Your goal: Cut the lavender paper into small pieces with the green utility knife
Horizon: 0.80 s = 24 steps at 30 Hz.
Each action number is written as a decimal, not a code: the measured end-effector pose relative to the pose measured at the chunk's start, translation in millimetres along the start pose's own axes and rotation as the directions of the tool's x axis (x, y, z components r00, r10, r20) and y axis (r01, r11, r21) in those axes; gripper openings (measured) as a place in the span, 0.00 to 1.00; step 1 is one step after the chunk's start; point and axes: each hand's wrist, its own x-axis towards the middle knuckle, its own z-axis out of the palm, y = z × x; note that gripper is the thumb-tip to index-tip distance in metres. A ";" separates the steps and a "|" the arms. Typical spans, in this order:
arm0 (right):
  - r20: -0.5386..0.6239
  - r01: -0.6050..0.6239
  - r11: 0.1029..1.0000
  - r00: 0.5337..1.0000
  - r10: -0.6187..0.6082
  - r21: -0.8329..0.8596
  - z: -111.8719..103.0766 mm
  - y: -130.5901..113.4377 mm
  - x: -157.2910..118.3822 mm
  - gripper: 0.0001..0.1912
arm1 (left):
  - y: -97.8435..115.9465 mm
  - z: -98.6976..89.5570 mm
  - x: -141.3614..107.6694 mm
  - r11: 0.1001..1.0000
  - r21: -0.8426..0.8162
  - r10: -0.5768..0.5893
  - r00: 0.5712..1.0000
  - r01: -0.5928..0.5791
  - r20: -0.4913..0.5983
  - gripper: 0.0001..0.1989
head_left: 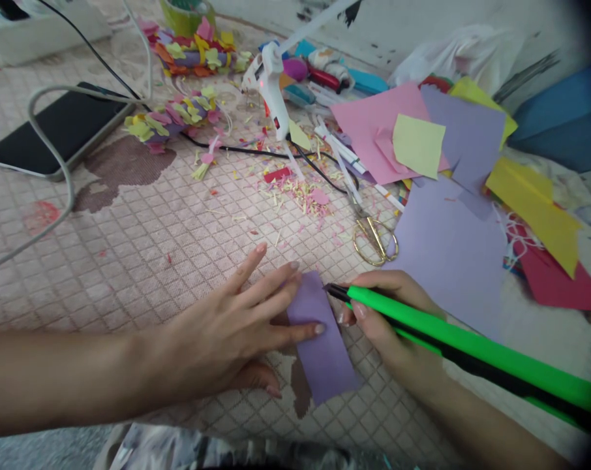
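Observation:
My left hand [237,320] lies spread on the tablecloth, its fingertips pressing on a small purple paper strip [322,352]. Close to the strip's upper right edge, my right hand [398,326] pinches a long green and black pen [452,329]. Its dark tip points left at the paper's edge; whether it touches is hard to tell. Beyond my right hand lie scissors with gold handles [374,241] and a larger purple sheet [454,251].
A white glue gun [273,88] stands among paper scraps [305,196]. Two flower-covered pieces [175,117] lie behind, near a black phone-like device [55,130] and a grey cable [68,173]. Coloured papers [374,127] are piled at the right, by a blue container [564,121].

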 end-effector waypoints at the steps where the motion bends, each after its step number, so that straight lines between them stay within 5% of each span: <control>1: 0.015 0.008 1.000 1.000 -0.008 -0.021 0.8 -1.5 0.8 0.09 | 1.3 0.8 -0.7 1.000 0.018 -0.010 1.000 0.010 -0.009 0.38; 10: 0.157 0.131 0.986 0.981 -0.115 -0.098 7.8 -7.5 11.7 0.10 | 3.5 3.1 -1.9 0.999 0.034 -0.041 0.999 0.041 -0.013 0.38; 24: 0.176 0.128 0.986 0.978 -0.108 -0.103 9.1 -6.8 13.9 0.09 | 4.1 4.6 -2.1 0.999 0.012 -0.040 0.999 0.040 -0.010 0.38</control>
